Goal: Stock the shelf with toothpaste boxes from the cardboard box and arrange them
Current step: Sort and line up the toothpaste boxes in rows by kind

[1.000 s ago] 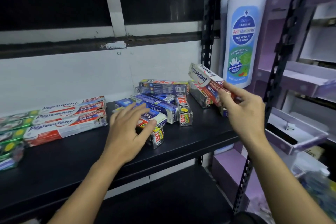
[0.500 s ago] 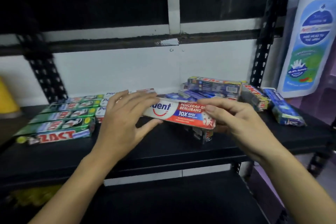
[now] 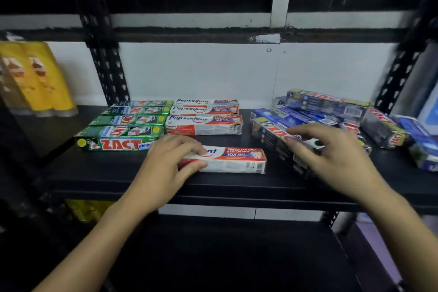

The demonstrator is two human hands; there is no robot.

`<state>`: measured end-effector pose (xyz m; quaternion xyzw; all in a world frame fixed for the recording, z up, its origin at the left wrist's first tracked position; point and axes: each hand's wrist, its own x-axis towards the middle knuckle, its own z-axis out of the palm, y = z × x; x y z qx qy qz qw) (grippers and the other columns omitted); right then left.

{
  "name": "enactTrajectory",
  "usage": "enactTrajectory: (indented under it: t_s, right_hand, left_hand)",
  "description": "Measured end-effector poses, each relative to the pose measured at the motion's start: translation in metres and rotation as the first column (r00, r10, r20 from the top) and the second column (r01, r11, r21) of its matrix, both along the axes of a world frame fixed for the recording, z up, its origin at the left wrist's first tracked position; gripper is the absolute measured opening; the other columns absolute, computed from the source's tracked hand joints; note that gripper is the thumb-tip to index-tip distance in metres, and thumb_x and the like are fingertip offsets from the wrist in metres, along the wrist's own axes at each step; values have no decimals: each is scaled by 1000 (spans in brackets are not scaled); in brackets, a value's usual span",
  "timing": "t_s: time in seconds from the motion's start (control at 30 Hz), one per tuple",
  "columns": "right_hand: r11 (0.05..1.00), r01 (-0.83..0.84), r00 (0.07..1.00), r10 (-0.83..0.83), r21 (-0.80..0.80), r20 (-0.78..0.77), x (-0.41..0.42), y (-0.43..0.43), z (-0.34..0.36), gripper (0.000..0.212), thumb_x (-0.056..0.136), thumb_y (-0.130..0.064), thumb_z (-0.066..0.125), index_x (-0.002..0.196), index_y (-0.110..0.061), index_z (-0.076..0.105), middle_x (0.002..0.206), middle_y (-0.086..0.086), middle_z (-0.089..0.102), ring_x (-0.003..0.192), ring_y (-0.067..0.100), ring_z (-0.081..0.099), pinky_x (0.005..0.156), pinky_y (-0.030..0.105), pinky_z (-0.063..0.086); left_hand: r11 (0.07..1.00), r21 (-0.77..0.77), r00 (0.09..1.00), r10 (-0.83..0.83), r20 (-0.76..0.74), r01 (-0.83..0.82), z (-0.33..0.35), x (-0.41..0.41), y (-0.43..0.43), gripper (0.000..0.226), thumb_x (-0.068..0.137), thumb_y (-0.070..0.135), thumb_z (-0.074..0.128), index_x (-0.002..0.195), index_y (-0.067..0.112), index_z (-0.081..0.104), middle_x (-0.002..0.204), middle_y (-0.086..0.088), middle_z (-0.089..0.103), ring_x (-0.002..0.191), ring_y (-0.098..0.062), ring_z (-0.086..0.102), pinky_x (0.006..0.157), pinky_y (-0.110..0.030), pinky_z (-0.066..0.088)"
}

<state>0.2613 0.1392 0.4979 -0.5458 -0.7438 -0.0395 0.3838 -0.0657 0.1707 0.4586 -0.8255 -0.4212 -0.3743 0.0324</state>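
Black shelf (image 3: pixel 94 173) on slotted black uprights (image 3: pixel 106 71), white wall (image 3: pixel 201 71) behind, dark window panes above; second black shelf below. Yellow packs (image 3: pixel 38 76) at far left, blurred.

Left hand (image 3: pixel 166 168) laid flat over the left end of a red-and-white box (image 3: pixel 237 160), fingers draped over its top, thumb against its near side: left grip partly closed on this box, which lies lengthwise near the shelf's front edge and runs out to the right of the grip. Just beyond the grip, a row of three Pepsodent boxes (image 3: pixel 203 123), parallel, one behind another. Beyond and left of the grip, four green Zact boxes (image 3: pixel 123 135), nearest one just beside the fingers.

Right hand (image 3: pixel 336 156) spread, palm down, fingertips (image 3: pixel 294 142) over a dark Zact box (image 3: pixel 272 135) lying at a slant; contact not clear, right grip open and holding nothing. Beyond and right of this grip, a loose heap of blue boxes (image 3: pixel 296 118) and dark boxes (image 3: pixel 329 104), lying at mixed angles, some atop others. Bare shelf between the two hands, apart from the held box's right end.
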Motion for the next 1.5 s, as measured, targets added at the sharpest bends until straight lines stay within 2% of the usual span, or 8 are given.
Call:
enactTrajectory:
  t_s: [0.1,0.23,0.57,0.67,0.83,0.97,1.17,1.5]
  right_hand:
    - [981,150,966,-118,-126,229,2,0,-16,54,82,-58,60,127,-29,62,128,-9,62,112,20,60,93,39,51]
    - [991,135,978,-135,9,160,-3,-2,-26,32,87,-22,69,119,-17,70,124,0,67,107,28,66,85,47,56]
    - [954,167,978,-129,249,-164,13,7,10,24,92,-16,66,115,-12,72,92,7,76,71,-5,51,67,-1,36]
    - [953,222,961,-178,207,-213,23,23,10,26,95,-22,62,118,-13,71,81,11,75,61,9,58,66,14,40]
    - [971,153,988,-147,185,-45,26,43,-13,26,91,-18,66,117,-16,71,120,8,70,109,26,66,94,34,50]
    - [964,239,963,-251,119,100,26,48,-24,37,90,-30,64,126,-20,65,134,4,62,109,36,58,94,45,48]
    - [915,162,947,-249,369,201,-8,31,-20,39,87,-28,67,124,-17,64,136,2,60,113,34,54,94,48,42]
    - [989,59,971,-25,-135,239,-83,47,-33,46,89,-28,68,134,-26,60,143,4,53,126,33,46,106,42,40]
  left_hand:
    - [1000,-15,999,11,51,-10,0,6,6,34,89,55,54,106,31,70,111,21,64,110,-3,53,97,-47,43]
    - [1000,-21,996,4,93,-2,-5,9,11,29,88,53,58,104,32,70,109,21,65,110,-7,56,97,-47,43]
    - [998,-27,992,58,109,-55,-8,23,19,24,88,54,59,102,37,68,109,20,65,110,-12,55,96,-50,42]
    - [997,-32,993,76,93,-73,-7,30,23,26,87,56,57,103,38,67,109,18,65,110,-13,53,96,-50,42]
    - [994,7,994,110,24,-110,-6,37,33,20,89,45,66,104,32,67,109,14,65,107,-17,54,95,-43,39]
    - [993,7,993,118,-26,-118,-2,37,36,21,90,46,65,106,32,66,111,15,65,107,-15,55,94,-38,35]
    - [988,46,988,149,-34,-148,9,10,36,45,87,64,52,118,33,63,122,15,63,119,-10,52,105,-41,34]
    - [899,-34,865,431,259,-438,14,-68,49,42,87,32,37,118,21,62,117,3,65,113,-21,53,100,-50,40]
